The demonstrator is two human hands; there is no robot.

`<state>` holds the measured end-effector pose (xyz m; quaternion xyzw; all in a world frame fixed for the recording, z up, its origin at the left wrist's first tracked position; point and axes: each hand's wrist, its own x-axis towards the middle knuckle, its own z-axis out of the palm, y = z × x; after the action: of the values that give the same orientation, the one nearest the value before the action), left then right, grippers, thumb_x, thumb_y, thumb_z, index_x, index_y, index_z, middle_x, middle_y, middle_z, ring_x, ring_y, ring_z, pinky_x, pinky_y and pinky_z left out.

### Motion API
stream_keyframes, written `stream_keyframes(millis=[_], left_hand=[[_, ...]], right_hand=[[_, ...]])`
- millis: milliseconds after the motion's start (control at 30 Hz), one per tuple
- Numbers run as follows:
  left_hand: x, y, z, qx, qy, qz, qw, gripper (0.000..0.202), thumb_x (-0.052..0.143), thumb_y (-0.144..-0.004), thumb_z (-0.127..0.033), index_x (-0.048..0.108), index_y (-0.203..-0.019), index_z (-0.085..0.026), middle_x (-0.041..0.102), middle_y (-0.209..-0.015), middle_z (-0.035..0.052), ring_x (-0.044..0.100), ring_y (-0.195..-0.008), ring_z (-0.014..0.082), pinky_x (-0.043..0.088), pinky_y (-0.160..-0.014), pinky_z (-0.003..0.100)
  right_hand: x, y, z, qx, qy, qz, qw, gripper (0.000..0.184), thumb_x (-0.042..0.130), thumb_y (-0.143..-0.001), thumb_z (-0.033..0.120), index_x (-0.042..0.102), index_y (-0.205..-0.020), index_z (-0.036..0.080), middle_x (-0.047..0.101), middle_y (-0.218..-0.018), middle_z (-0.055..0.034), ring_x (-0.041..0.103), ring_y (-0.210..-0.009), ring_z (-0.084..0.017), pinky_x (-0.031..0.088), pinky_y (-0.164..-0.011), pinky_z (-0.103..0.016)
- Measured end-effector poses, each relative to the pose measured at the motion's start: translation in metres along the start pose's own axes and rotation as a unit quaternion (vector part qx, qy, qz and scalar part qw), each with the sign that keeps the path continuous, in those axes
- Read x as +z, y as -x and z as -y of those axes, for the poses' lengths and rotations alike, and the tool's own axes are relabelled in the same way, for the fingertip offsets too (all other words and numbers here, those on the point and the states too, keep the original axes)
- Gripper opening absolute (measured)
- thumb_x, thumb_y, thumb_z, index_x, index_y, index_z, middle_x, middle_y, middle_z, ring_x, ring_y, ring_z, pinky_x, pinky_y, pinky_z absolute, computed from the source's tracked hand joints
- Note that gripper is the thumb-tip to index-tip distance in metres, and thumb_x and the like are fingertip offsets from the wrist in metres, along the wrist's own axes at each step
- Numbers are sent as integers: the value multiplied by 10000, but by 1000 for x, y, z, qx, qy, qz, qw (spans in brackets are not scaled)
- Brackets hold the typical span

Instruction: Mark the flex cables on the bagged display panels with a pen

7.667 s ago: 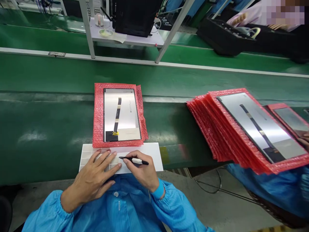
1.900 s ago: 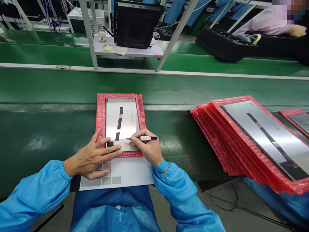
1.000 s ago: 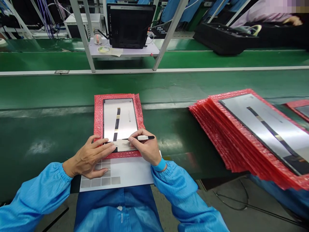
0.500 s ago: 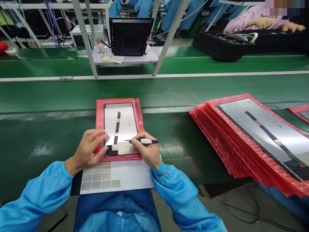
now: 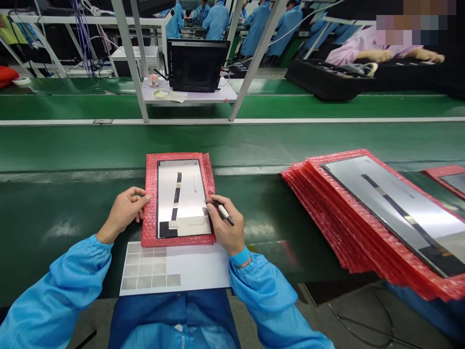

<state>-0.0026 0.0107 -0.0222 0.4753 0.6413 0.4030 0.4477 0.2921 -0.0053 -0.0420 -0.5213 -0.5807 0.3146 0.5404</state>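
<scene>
A display panel (image 5: 189, 194) with a silvery back, a dark flex strip and a pale tape patch lies on red bubble wrap (image 5: 151, 240). At the wrap's left edge, my left hand (image 5: 125, 211) pinches the rim between thumb and fingers. My right hand (image 5: 228, 225) is closed around slim tweezers (image 5: 224, 212) with a white and black grip, their tip pointing up and left. Its fingers rest at the panel's right edge. Below the wrap, partly covered by it, lies a white sheet (image 5: 198, 271) with rows of greyish square stickers on its left side.
To the right, a tall leaning stack of red bubble-wrap sheets (image 5: 327, 223) bears another panel (image 5: 392, 203). Behind the green bench (image 5: 72, 145) stands a monitor (image 5: 198, 65) on a small shelf between slanted metal posts. Across the line, a person in pink sleeves (image 5: 348, 51) works.
My left hand has moved left off the panel to the wrap's edge. My right hand has drawn the tweezers from the pale tape to the panel's right edge, tilting them.
</scene>
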Motion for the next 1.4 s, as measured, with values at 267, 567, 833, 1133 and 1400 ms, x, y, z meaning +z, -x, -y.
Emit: stream_keyframes(millis=[267,567,833,1133,1400], left_hand=[[3,0,4,-37,48,34,998,497,847,-704,-620,659,-758,-163,612,-550,-25,533,-433,93,427,-415,184],[6,0,6,-66,106,49,991,579,856,-645,-685,639,-804,-173,665,-616,-10,570,-466,117,450,-442,214],[3,-1,5,-81,116,53,989,593,865,-639,-685,624,-828,-178,656,-626,-22,569,-466,111,471,-426,207],[4,0,5,-79,123,58,988,599,868,-634,-683,601,-798,-172,641,-612,-29,557,-460,105,458,-415,197],[5,-1,5,-87,147,56,984,562,882,-624,-634,590,-775,-178,635,-604,-35,564,-448,113,473,-419,214]], right_hand=[[0,3,1,-38,21,27,999,167,716,-923,297,723,-1082,246,798,-985,-55,761,-904,-235,614,-868,-382],[-1,5,3,-91,66,72,991,151,718,-914,255,731,-1064,267,808,-1019,-70,763,-913,-252,611,-874,-414],[-9,0,0,-188,129,154,961,530,877,-807,467,685,-1256,261,780,-1175,-116,712,-1139,-337,526,-1052,-513],[-6,2,-4,-321,223,142,910,598,846,-841,505,630,-1302,192,782,-1141,-153,711,-1125,-375,511,-1032,-575],[-1,5,-1,-370,247,110,889,440,846,-864,406,675,-1216,204,819,-1043,-120,764,-1028,-342,507,-1006,-535]])
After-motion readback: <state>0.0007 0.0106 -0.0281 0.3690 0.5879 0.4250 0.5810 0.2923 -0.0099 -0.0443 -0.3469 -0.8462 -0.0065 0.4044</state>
